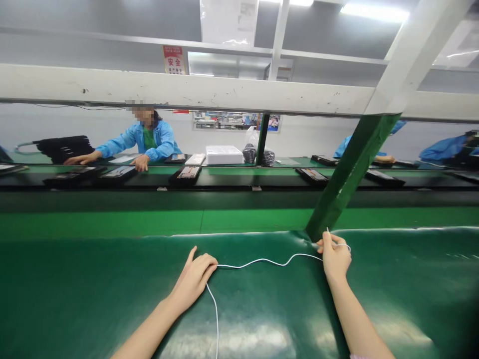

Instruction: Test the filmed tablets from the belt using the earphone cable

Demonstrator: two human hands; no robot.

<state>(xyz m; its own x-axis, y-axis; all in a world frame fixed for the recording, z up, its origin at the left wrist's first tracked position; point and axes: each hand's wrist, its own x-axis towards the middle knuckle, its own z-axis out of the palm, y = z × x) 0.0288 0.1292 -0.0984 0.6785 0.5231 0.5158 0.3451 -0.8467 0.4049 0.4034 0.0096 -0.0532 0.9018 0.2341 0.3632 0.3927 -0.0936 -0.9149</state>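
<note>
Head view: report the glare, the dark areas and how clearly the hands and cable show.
In the head view, pale glare patches lie low on the green mat; in the head view, the upper-right ceiling light is washed out and the lower-right edge dark; in the head view, left hand, right hand and white cable show clearly.

A ceiling light point(375, 12) glows; glare whitens the mat point(93, 279).

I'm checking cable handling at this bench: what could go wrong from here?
The white cable runs slack and wavy between the left hand and right hand, so it might kink. Its near length leaves the picture and could snag unseen. The right hand might bump the green post close by.
</note>
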